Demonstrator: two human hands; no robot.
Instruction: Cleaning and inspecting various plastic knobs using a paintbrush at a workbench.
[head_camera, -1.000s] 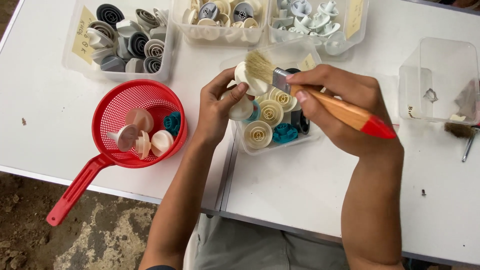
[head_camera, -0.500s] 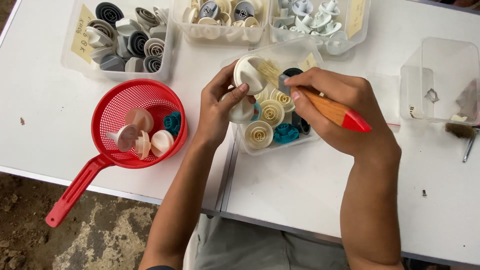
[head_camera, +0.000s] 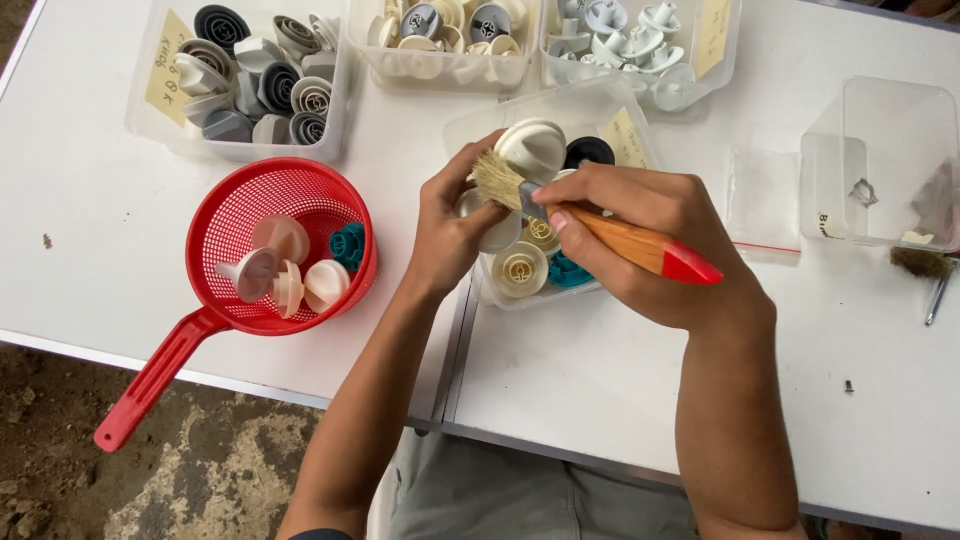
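Desk (head_camera: 620, 400), white and built of two panels, carries everything, with the seam running under my left forearm. Along its far edge stand three clear tubs: one of grey knobs (head_camera: 240, 85) at the far left, one of cream knobs (head_camera: 440, 40) in the middle, one of pale blue knobs (head_camera: 640, 45) beside it. An open clear box (head_camera: 880, 160) sits toward the right edge. Near the left front edge rests my red strainer (head_camera: 290, 250), handle pointing off the desk, with a few cream knobs and a teal one inside. A smaller tub (head_camera: 600, 115) lies at centre under my hands. My right hand (head_camera: 650, 250) is clamped on the brush (head_camera: 610, 235), bristles touching the cream knob (head_camera: 532, 148). My left hand (head_camera: 455, 225) grips that knob, fingers closed on its stem, just above the centre tub.
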